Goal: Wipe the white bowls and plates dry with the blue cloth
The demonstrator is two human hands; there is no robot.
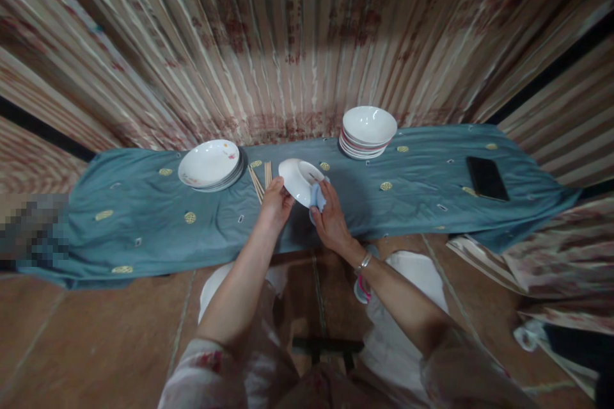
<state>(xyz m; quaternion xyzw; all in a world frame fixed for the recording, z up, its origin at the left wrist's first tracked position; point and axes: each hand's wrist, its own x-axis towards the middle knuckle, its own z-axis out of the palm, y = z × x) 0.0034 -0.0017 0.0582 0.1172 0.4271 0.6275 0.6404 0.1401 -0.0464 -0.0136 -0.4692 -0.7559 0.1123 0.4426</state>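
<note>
Pleated curtain [307,44], flat black object [487,178] on teal patterned tablecloth [417,194]

No text, brand or number can be read here. On the blue-green tablecloth [163,242] there are small pale rectangular marks [240,219] with something dark inside, but they are too small for me to tell if they are letters or only pattern. On the white dish [295,182] one thin dark mark is seen, also too small to make out. The printing on the top plate [208,164] of the left stack shows as coloured decoration, without readable words.
</note>
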